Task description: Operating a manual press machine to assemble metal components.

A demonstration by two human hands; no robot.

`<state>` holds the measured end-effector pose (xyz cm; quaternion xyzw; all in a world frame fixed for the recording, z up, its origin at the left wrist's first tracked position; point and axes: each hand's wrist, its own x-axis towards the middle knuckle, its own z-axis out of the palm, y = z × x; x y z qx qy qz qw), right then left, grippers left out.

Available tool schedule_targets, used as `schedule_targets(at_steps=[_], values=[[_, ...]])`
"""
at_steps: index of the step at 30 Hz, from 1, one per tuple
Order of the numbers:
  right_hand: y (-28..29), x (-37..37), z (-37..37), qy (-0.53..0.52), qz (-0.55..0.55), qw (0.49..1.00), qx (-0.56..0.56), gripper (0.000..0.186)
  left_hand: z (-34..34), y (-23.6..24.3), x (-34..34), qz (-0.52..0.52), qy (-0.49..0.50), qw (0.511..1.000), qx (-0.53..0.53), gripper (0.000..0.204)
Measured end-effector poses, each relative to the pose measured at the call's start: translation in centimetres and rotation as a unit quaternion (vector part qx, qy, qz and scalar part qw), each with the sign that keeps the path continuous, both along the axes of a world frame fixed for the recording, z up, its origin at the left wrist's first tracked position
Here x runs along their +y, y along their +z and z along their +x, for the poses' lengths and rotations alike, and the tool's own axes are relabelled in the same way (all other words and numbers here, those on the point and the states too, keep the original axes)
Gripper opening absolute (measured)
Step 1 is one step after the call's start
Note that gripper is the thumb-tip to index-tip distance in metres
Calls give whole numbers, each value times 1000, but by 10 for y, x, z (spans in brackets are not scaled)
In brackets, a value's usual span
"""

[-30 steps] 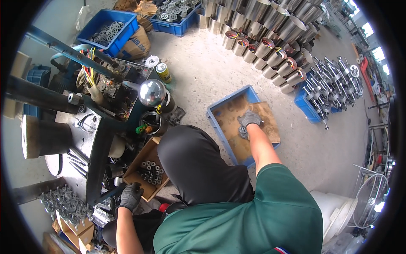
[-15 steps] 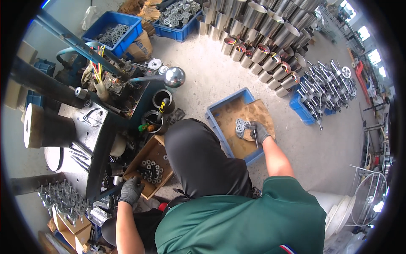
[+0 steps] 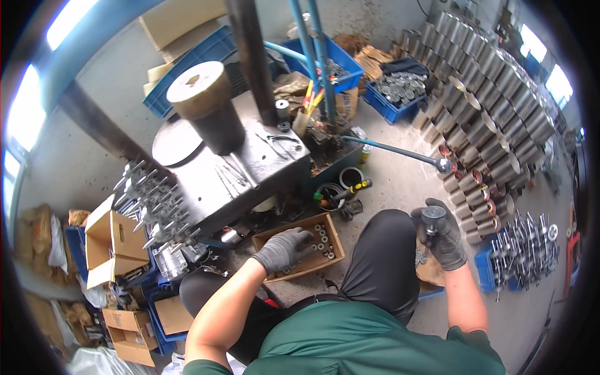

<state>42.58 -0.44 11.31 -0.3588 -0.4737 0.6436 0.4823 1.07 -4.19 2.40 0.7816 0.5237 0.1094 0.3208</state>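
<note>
My right hand [image 3: 440, 237], in a grey glove, is raised beside my knee, closed on a round metal part [image 3: 434, 214] with a short stem. My left hand [image 3: 284, 249], gloved too, hovers at the cardboard box [image 3: 336, 240] of small metal rings [image 3: 322, 239], fingers loosely bent and apart; nothing visible is in it. A blue tray [image 3: 431, 292] with brown cardboard lies below my right hand, mostly hidden by it and my leg.
A steel press bench [image 3: 206, 200] with a cylinder [image 3: 215, 119] and lever [image 3: 397, 150] stands ahead. Stacked steel tubes [image 3: 487, 119] fill the right. Shafts in a blue crate [image 3: 525, 253], spiked parts [image 3: 150, 200] and open cartons [image 3: 115, 240] stand around.
My view has swung left toward the bench. My right hand has lifted a metal part up from the blue tray; my left hand has moved over the inside of the cardboard box.
</note>
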Motion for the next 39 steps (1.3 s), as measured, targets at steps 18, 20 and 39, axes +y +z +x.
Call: schedule_targets(at_steps=[18, 20, 39], values=[[76, 98, -335, 189, 122, 974, -8, 60, 3, -19, 4, -89, 292, 769, -561, 21], [100, 126, -342, 208, 105, 971, -54, 64, 3, -7, 5, -216, 358, 642, -643, 21], [191, 245, -493, 176, 477, 721, -471, 49, -45, -30, 51, -175, 390, 593, -682, 32]])
